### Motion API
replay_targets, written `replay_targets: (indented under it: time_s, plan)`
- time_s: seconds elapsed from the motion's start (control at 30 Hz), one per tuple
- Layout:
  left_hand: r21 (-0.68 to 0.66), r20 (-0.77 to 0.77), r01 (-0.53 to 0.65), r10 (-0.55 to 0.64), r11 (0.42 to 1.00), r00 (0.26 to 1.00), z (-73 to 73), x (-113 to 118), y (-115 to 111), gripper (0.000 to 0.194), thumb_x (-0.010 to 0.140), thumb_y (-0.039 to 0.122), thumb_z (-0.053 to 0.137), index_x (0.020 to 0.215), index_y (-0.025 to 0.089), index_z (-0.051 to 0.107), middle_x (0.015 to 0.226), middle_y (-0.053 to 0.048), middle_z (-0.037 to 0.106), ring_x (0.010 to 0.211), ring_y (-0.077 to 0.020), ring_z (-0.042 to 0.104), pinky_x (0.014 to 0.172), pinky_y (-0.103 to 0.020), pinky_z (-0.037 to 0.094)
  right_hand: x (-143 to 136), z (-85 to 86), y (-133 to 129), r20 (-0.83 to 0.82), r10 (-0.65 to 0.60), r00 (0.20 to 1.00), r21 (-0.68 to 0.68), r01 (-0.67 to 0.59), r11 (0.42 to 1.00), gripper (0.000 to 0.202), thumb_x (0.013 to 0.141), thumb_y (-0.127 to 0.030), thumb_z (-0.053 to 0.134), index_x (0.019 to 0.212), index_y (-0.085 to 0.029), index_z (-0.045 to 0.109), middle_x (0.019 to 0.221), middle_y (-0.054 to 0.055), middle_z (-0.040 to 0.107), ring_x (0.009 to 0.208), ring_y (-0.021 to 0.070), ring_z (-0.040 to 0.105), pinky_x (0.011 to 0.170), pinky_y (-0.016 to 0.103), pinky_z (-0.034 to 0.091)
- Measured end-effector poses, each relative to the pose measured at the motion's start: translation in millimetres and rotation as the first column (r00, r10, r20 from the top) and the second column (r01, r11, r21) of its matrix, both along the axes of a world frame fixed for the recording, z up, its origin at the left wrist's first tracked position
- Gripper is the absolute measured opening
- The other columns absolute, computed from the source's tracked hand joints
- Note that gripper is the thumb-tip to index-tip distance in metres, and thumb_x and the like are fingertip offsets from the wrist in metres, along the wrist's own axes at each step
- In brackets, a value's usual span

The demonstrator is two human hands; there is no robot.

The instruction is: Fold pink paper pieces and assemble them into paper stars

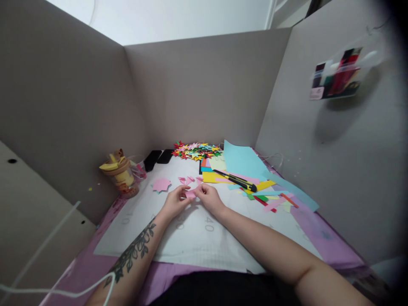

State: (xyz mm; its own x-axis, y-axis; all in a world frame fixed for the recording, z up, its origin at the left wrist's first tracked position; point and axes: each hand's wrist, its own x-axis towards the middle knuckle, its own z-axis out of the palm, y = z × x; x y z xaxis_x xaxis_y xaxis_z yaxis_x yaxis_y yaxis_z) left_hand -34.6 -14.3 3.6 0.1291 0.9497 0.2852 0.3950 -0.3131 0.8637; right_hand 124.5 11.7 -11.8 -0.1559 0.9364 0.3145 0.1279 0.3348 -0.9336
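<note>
Between both hands is a small piece of pink paper (190,194), held just above the white sheet. My left hand (175,201) pinches its left side between thumb and fingers. On its right side, my right hand (208,197) is closed with the fingertips pressed on the paper. Just beyond the hands lie several small folded pink paper pieces (190,179) in a row. To the left of them sits a stack of pink paper shapes (161,184) with pointed edges, a bit of blue showing beneath.
A pile of colourful folded paper stars (196,150) lies at the back. A yellow-black utility knife (237,180) rests on coloured paper at right, near cut paper strips (270,202). A blue sheet (242,159), two black phones (153,160) and a cup (123,176) stand around. Grey panels enclose the table.
</note>
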Motion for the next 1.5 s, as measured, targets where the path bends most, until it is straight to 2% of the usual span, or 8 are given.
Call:
replay_targets:
  time_s: [0.3, 0.5, 0.67, 0.8, 1.0, 1.17, 1.37, 1.5]
  plan:
    - [0.008, -0.072, 0.017, -0.016, 1.000, 0.997, -2.7, -1, 0, 0.029, 0.072, 0.029, 0.060, 0.097, 0.015, 0.060, 0.079, -0.002, 0.063, 0.064, -0.0115, 0.055, 0.059, -0.021, 0.043, -2, 4.3, -8, 0.134, -0.048, 0.990, 0.124, 0.031, 0.992, 0.015, 0.076, -0.028, 0.052, 0.069, -0.017, 0.060, 0.065, -0.001, 0.056, 0.063, 0.0128, 0.048, 0.060, 0.024, 0.036]
    - [-0.019, -0.038, 0.008, -0.009, 1.000, 0.999, 1.0, 0, -1, 0.025, 0.072, 0.031, 0.061, 0.090, 0.014, 0.062, 0.074, -0.002, 0.064, 0.061, -0.0117, 0.055, 0.055, -0.020, 0.041, 1, 4.2, -7, 0.096, -0.075, 0.993, 0.138, 0.061, 0.989, 0.017, 0.077, -0.031, 0.053, 0.070, -0.017, 0.060, 0.067, 0.000, 0.058, 0.065, 0.0140, 0.050, 0.062, 0.025, 0.038]
    - [-0.055, 0.106, -0.032, 0.038, 0.998, 0.994, 4.3, 1, 0, 0.026, 0.070, 0.031, 0.063, 0.089, 0.013, 0.060, 0.072, -0.002, 0.064, 0.060, -0.0120, 0.057, 0.055, -0.021, 0.043, -4, 7.6, -7, -0.024, 0.015, 1.000, 0.057, -0.013, 0.998, 0.030, 0.068, -0.033, 0.064, 0.093, -0.016, 0.059, 0.084, 0.003, 0.060, 0.068, 0.0139, 0.051, 0.057, 0.023, 0.039]
    - [-0.043, 0.188, -0.047, 0.055, 0.998, 0.981, 5.6, 3, -1, 0.025, 0.069, 0.029, 0.063, 0.088, 0.013, 0.059, 0.077, -0.003, 0.065, 0.065, -0.0124, 0.059, 0.060, -0.021, 0.045, -9, 7.6, -7, -0.017, 0.063, 0.998, -0.027, -0.063, 0.998, 0.026, 0.066, -0.036, 0.066, 0.081, -0.015, 0.062, 0.071, 0.001, 0.059, 0.063, 0.0134, 0.049, 0.058, 0.024, 0.038]
    - [-0.070, 0.101, -0.078, 0.085, 0.994, 0.991, 8.8, 5, -3, 0.028, 0.068, 0.033, 0.065, 0.085, 0.012, 0.060, 0.060, 0.002, 0.059, 0.051, -0.0092, 0.051, 0.047, -0.018, 0.036, -9, 6.6, -5, -0.063, 0.027, 0.998, -0.047, -0.030, 0.998, 0.018, 0.069, -0.032, 0.061, 0.064, -0.015, 0.058, 0.061, -0.002, 0.054, 0.059, 0.0121, 0.046, 0.058, 0.024, 0.036]
    - [-0.137, 0.127, -0.123, 0.141, 0.983, 0.982, 9.0, 4, -3, 0.039, 0.064, 0.034, 0.068, 0.094, 0.012, 0.057, 0.059, 0.001, 0.062, 0.050, -0.0120, 0.056, 0.046, -0.020, 0.039, 2, 10.4, 4, -0.142, 0.004, 0.990, -0.052, -0.012, 0.999, 0.025, 0.069, -0.038, 0.062, 0.060, -0.015, 0.054, 0.055, -0.004, 0.047, 0.055, 0.0104, 0.041, 0.055, 0.023, 0.033]
    - [-0.160, 0.178, -0.149, 0.176, 0.976, 0.968, 5.0, -1, 0, 0.037, 0.062, 0.035, 0.068, 0.091, 0.013, 0.058, 0.060, 0.000, 0.064, 0.050, -0.0130, 0.057, 0.046, -0.020, 0.040, 15, 10.3, 16, -0.256, -0.111, 0.960, -0.074, 0.095, 0.993, 0.028, 0.070, -0.042, 0.061, 0.063, -0.016, 0.054, 0.056, -0.004, 0.047, 0.054, 0.0101, 0.040, 0.054, 0.023, 0.034]
    - [-0.149, 0.180, -0.128, 0.154, 0.980, 0.971, 5.6, 2, -1, 0.038, 0.064, 0.034, 0.067, 0.093, 0.012, 0.057, 0.059, 0.000, 0.062, 0.049, -0.0117, 0.056, 0.046, -0.019, 0.040, 3, 6.9, 7, -0.174, 0.065, 0.983, -0.037, -0.072, 0.997, 0.025, 0.068, -0.039, 0.063, 0.067, -0.015, 0.057, 0.062, -0.002, 0.052, 0.059, 0.0114, 0.045, 0.058, 0.023, 0.036]
